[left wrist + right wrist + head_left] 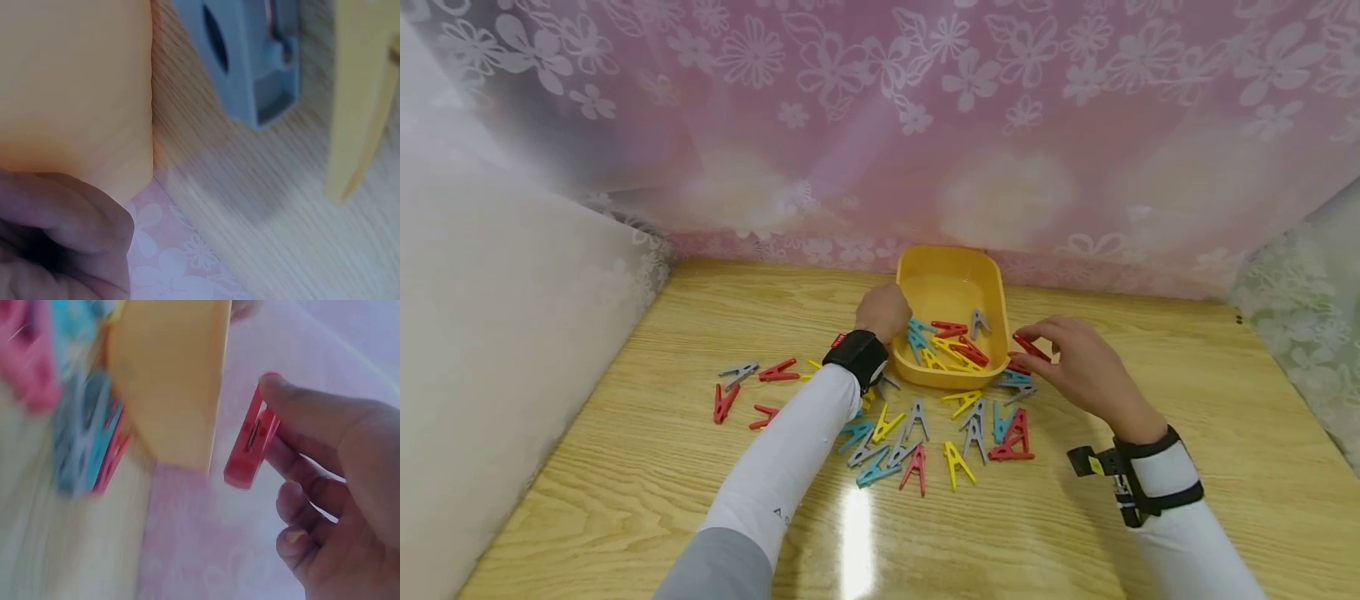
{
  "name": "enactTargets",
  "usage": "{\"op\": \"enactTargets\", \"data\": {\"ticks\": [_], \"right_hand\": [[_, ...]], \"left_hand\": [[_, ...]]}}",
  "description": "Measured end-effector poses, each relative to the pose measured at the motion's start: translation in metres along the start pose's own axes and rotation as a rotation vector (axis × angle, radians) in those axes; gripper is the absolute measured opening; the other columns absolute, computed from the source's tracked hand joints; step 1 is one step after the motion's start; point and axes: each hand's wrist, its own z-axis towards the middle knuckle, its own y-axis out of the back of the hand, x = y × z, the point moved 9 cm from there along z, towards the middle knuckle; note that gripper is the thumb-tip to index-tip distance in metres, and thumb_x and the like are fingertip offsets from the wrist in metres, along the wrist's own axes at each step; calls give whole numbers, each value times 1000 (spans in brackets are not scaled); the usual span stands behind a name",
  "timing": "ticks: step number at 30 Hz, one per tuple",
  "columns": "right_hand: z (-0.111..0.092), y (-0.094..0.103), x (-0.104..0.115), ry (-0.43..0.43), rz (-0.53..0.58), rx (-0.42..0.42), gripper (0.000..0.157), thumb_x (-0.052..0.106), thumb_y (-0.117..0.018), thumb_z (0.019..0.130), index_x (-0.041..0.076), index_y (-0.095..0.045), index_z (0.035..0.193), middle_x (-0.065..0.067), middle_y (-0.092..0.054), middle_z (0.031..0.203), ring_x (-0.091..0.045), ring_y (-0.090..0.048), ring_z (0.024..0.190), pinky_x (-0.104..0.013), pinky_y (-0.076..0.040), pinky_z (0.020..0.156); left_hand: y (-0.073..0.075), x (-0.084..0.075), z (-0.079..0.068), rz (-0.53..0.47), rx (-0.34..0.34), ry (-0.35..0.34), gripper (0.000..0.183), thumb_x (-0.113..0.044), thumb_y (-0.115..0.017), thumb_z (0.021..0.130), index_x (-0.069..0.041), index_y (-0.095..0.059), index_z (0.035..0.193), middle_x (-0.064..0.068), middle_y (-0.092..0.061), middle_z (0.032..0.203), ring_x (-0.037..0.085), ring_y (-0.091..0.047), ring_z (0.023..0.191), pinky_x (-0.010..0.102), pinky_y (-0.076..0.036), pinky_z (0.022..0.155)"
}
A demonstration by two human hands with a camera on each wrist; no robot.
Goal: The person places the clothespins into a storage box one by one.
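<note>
Pinching one red clothespin point(1032, 347) between thumb and fingertip, the right hand point(1086, 362) hangs just off the front right corner of the yellow bin point(947, 381) in the head view. The bin stands at the table's point(647, 400) back edge, against a pink floral curtain point(865, 167). Inside lie one gray clothespin point(979, 323), at least two red ones, and blue and yellow ones overlapping too closely to count. The left hand point(882, 312) has its fingers curled at the bin's left rim; whether they grip it I cannot tell. Toward the table's left edge lie three red clothespins and one gray; toward the front edge, three red, three yellow, three blue and about five gray. More crowd the bin's front right corner. The left sleeve point(793, 458) carries partly hidden lettering; its wrist strap point(856, 357) has a red tag, too small to read.

The left wrist view shows curled fingers over the bin's wall, with a blue-gray clothespin point(244, 69) and a yellow clothespin point(359, 112) nearby.

The right wrist view shows the pinched clothespin's metal spring point(252, 435), the clothespin outside the bin beside its rim, and the other fingers loosely bent.
</note>
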Motion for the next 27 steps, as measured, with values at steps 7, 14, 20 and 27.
{"op": "enactTargets", "data": {"ticks": [7,14,20,27], "right_hand": [[40,-21,25,1,18,11,34,28,-73,86,4,-69,109,-12,-66,102,-30,-58,85,-44,-47,74],[67,-57,33,-25,-47,109,31,29,-75,83,5,-73,102,-10,-67,92,-25,-59,78,-40,-49,67],[65,-69,31,-31,-58,147,37,33,-74,83,4,-72,107,-13,-65,96,-28,-58,83,-42,-48,69],[57,-41,19,-63,80,-55,26,22,-62,93,2,-70,108,-15,-64,106,-34,-57,93,-49,-47,77]], "left_hand": [[3,0,-3,-17,-7,-1,19,-16,-54,96,-3,-67,91,8,-62,82,20,-59,71,31,-50,60],[2,0,-3,-11,-10,-6,19,-17,-54,96,-4,-68,94,9,-64,84,21,-61,73,32,-51,62],[0,-3,-1,6,-13,-8,21,-19,-53,97,-4,-67,97,8,-64,86,22,-63,75,33,-52,63],[1,1,1,11,-33,-6,21,-20,-53,97,-4,-67,97,9,-64,87,23,-63,77,35,-53,64]]}}
